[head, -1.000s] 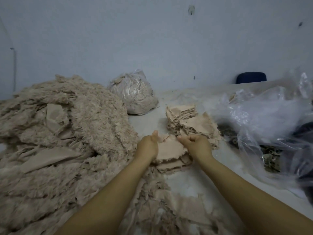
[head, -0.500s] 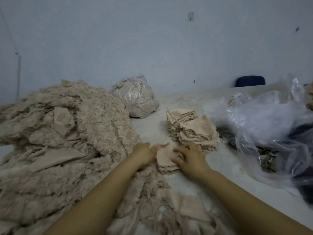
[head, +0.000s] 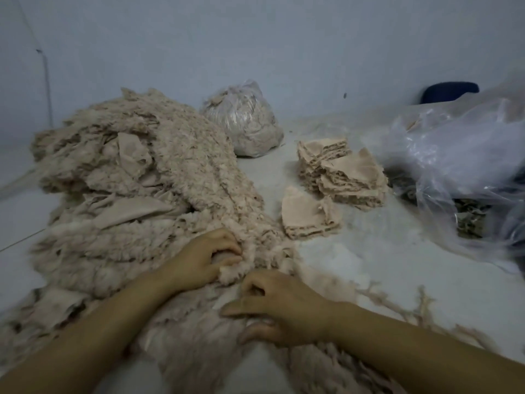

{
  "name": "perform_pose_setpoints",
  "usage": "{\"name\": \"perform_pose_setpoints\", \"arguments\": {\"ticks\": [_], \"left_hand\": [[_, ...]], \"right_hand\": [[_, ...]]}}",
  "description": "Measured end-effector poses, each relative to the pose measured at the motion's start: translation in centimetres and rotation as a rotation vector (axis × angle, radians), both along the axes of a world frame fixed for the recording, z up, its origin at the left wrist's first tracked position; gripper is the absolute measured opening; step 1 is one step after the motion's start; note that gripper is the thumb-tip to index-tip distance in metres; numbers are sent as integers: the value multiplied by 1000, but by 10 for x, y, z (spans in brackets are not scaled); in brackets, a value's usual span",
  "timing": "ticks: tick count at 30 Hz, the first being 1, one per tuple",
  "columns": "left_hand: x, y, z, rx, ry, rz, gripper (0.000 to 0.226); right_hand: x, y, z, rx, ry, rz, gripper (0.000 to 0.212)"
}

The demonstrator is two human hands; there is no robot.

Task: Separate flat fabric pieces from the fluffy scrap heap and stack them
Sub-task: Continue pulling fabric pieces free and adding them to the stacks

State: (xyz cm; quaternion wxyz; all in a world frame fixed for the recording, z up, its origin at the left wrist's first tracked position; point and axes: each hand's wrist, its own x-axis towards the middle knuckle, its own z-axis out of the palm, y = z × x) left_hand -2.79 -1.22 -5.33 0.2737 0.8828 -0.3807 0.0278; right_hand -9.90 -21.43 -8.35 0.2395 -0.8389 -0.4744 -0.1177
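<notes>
Head view: left hand (head: 199,260) fingers (head: 227,263) grip fluffy scrap heap (head: 136,177) edge.

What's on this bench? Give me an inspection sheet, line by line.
Surface: pale table, lint-strewn.
Job's things: fluffy scrap heap at left; small flat stack beside it; taller stacks behind.
Clutter: filled bag at back; crumpled clear plastic at right.
Hands: left hand grips a fluffy scrap; right hand rests on scraps, fingers curled.
Cables: nothing seen.
Surroundings: bare wall; dark blue object far right.
</notes>
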Motion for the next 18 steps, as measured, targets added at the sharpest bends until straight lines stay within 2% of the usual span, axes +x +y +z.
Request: {"name": "perform_pose_setpoints", "arguments": {"ticks": [3,5,8,10,11,13,14,15,16,18], "left_hand": [[6,-4,-13,-47,-59,108,12],[10,-15,-18,-85,-76,171,11],[12,-28,-10,-338,-42,207,10],[6,-28,1,-504,48,120,10],[2,-27,6,-464,124,47,17],[-4,-25,8,-158,208,-36,50],[-5,-27,4,-40,203,-35,52],[-6,-30,-1,-30,219,-13,41],[-6,-33,-3,-106,244,28,25],[-5,-36,-1,-221,253,98,16]], "right_hand": [[2,12,-3,70,74,-17,19],[7,8,-3,186,150,-135,19],[18,-16,5,477,321,-432,23],[26,-31,8,643,455,-578,26],[30,-36,7,750,513,-625,25],[37,-41,8,920,600,-712,24],[38,-43,8,971,640,-735,25],[39,-44,9,1030,705,-709,26],[38,-44,10,1111,810,-641,26],[34,-44,13,1173,1010,-488,28]]}}
